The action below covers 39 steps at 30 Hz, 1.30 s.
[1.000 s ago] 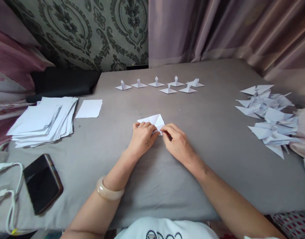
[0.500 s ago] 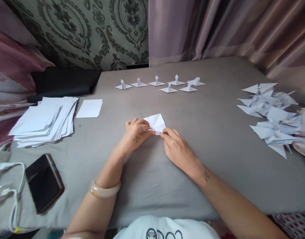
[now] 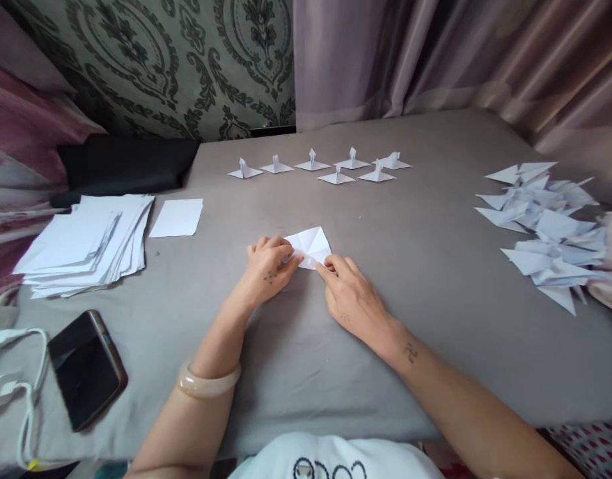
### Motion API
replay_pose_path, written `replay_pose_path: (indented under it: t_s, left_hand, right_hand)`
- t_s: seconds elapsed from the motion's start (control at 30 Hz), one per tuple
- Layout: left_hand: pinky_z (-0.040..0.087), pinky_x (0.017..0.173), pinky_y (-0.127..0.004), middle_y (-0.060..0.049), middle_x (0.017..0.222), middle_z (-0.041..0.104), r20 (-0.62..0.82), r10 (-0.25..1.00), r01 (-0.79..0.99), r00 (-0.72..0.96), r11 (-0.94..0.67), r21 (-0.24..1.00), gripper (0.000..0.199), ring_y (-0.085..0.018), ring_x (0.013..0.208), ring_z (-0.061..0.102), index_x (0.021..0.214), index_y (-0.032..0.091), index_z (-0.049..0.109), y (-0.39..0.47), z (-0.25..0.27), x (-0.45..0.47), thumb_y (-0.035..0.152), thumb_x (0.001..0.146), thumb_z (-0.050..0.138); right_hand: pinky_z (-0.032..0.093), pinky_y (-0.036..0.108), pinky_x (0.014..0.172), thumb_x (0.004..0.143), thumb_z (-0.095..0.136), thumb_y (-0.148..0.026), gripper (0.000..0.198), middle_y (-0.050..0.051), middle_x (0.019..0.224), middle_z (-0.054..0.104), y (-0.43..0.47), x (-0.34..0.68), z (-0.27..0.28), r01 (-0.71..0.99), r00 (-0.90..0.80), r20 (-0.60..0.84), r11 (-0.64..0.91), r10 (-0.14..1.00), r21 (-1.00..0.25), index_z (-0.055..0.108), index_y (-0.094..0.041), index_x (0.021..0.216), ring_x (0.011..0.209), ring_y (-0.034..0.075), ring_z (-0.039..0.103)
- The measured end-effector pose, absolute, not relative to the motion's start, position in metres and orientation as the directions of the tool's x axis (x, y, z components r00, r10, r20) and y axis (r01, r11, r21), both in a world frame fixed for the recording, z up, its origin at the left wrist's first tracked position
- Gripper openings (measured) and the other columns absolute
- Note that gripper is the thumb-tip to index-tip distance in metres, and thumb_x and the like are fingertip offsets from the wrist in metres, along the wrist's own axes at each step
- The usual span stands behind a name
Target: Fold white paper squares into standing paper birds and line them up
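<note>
A small creased piece of white paper lies partly folded on the grey cloth, between my two hands. My left hand pinches its left side, thumb at the near edge and fingers curled over the top. At the lower right corner, the closed fingers of my right hand grip the paper's edge. Farther back stand several folded paper figures with flat pointed bases and upright middles. The underside of the sheet is hidden.
On the left are a stack of white paper, a separate square sheet, a black folded cloth or bag, a phone and white charging cables. A heap of folded paper pieces lies at the right.
My left thumb has shifted slightly left along the near edge, and my right fingertips have moved a little inward on the paper. The whole view has shifted slightly.
</note>
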State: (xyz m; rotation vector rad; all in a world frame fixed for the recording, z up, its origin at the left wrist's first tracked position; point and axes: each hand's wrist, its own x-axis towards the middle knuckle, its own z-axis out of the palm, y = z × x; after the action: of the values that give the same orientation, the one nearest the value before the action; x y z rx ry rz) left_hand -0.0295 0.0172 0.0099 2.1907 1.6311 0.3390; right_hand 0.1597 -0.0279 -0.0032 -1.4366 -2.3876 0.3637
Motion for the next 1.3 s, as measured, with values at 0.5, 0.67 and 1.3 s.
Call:
replay_pose_path:
  t_s: [0.5,0.67,1.3]
  left_hand:
    - [0.033,0.086,-0.042,-0.007,0.105,0.065,-0.051,0.959,0.837,0.278,-0.216,0.502,0.03,-0.024,0.096,0.052,0.071,0.018,0.061,0.021,0.008,-0.031,0.035,0.092,0.047]
    - [0.034,0.087,-0.043,-0.007,0.107,0.064,-0.071,0.95,0.829,0.305,-0.229,0.51,0.033,-0.023,0.094,0.054,0.075,0.019,0.062,0.021,0.009,-0.034,0.039,0.094,0.044]
    - [0.047,0.078,-0.027,-0.003,0.094,0.063,0.139,0.908,0.534,0.394,-0.35,0.77,0.014,-0.016,0.086,0.061,0.087,0.022,0.067,0.016,0.005,-0.028,0.024,0.087,0.053]
  right_hand:
    - [0.046,0.036,0.066,0.088,0.039,-0.005,0.044,0.012,0.105,0.058,-0.027,0.151,-0.002,0.853,-0.44,0.141,0.462,0.887,-0.244,0.054,-0.015,0.127,0.089,0.024,0.049]
    - [0.047,0.035,0.066,0.088,0.038,-0.002,0.037,0.012,0.105,0.059,-0.03,0.154,0.001,0.862,-0.431,0.113,0.445,0.895,-0.242,0.061,-0.013,0.115,0.093,0.024,0.051]
    - [0.041,0.036,0.088,0.08,0.068,-0.023,0.026,0.006,0.108,0.064,-0.017,0.177,-0.008,0.774,-0.264,0.389,0.434,0.883,-0.461,0.062,-0.021,0.105,0.101,0.024,0.051]
